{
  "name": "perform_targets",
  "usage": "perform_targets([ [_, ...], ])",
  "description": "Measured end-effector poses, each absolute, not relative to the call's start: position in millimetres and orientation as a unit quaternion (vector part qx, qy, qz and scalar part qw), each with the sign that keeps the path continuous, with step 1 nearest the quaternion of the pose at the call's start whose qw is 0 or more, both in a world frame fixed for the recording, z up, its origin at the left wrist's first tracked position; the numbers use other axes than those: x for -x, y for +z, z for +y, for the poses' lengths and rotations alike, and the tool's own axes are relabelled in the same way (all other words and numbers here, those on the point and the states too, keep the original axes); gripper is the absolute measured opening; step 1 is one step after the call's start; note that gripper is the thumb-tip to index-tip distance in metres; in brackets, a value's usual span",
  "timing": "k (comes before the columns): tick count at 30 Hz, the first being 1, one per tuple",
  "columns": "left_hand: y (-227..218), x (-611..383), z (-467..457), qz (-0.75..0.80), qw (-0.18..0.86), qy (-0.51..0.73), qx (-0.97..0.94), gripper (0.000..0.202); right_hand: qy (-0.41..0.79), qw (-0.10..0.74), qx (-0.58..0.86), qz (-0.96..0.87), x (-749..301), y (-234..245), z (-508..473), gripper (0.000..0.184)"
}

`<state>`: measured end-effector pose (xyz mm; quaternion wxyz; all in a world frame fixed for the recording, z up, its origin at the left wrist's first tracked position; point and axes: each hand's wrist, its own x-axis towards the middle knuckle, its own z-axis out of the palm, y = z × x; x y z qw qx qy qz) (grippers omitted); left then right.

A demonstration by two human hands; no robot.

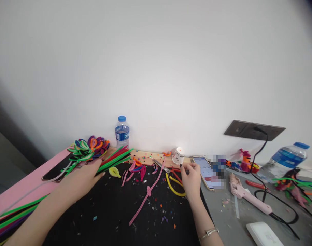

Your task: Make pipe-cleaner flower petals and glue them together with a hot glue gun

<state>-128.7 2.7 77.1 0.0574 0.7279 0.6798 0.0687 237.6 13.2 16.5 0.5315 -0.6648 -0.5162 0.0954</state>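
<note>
My left hand (88, 176) lies over a bundle of green, red and black pipe cleaners (116, 160), fingers on the far side and thumb on the near side. The bundle's other end shows beyond my forearm, at lower left. My right hand (191, 179) has its fingers curled inward beside red-handled scissors (176, 171) and a bent yellow pipe cleaner (174, 190). Whatever those fingers hold, if anything, is hidden. Between both hands, a long pink pipe cleaner (143, 203) with a knot midway lies on the black mat (115, 212). A yellow loop (114, 172) sits near my left thumb.
Finished pipe-cleaner petals (86, 148) are heaped at back left. A water bottle (122, 133) and a paper cup (178, 156) stand by the wall. On the right are a phone (203, 172), a pink glue gun (250, 198) with its cord, a tilted bottle (285, 160) and a white case (264, 234).
</note>
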Motion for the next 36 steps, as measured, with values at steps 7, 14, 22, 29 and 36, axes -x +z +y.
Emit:
perform_targets([
  [7,81,135,8,0.730,0.070,0.011,-0.680,0.025,-0.004,0.469,0.695,-0.545,-245,3,18,0.017],
  [14,47,139,16,0.722,0.006,-0.002,-0.692,0.038,-0.016,0.452,0.691,-0.564,-241,3,18,0.015],
  [22,33,134,15,0.721,-0.077,-0.042,-0.688,0.048,0.000,0.453,0.688,-0.567,-240,2,18,0.013],
  [29,51,137,14,0.730,-0.052,0.014,-0.681,0.025,0.016,0.452,0.691,-0.564,-241,0,19,0.013],
  [36,62,139,14,0.733,-0.043,-0.003,-0.678,0.023,0.033,0.449,0.691,-0.565,-242,-2,19,0.017],
])
